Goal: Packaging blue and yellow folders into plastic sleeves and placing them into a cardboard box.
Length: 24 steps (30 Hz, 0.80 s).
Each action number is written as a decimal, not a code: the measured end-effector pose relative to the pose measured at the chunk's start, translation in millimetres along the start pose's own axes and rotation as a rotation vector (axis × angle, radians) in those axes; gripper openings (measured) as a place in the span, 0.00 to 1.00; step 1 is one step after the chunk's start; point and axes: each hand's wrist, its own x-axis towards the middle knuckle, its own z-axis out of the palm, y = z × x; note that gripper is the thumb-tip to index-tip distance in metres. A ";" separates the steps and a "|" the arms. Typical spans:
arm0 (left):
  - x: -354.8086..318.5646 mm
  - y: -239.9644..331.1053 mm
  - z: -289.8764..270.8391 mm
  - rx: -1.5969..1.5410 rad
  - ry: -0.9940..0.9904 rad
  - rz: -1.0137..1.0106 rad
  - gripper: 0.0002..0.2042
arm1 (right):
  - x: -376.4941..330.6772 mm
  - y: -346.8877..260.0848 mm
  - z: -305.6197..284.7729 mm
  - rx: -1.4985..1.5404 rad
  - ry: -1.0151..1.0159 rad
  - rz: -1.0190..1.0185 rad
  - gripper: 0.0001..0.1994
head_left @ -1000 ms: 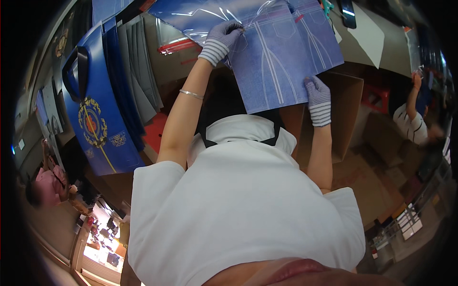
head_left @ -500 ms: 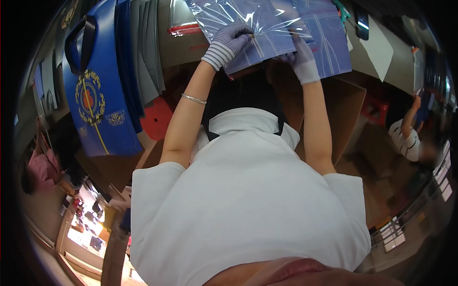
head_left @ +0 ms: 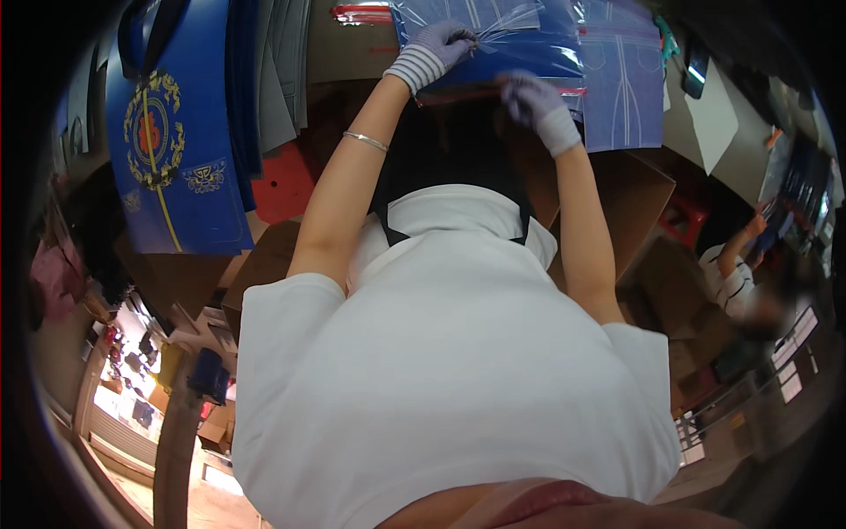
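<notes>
While gloved hands, left, right, grip clear bag between them

Both hands reached forward over a cardboard box to a clear plastic bag lying on the table: the left hand on its left part, the right hand at its near edge. Flat folded bags lay to the left. Another person stood at far right.

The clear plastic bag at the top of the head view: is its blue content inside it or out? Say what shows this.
Inside. The clear plastic bag gleams over the blue sheet; left hand and right hand grip its lower edge.
</notes>
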 end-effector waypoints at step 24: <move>-85.7 -125.5 1.7 -0.613 0.273 -0.589 0.11 | 55.4 28.8 149.8 -1.420 0.084 -0.353 0.12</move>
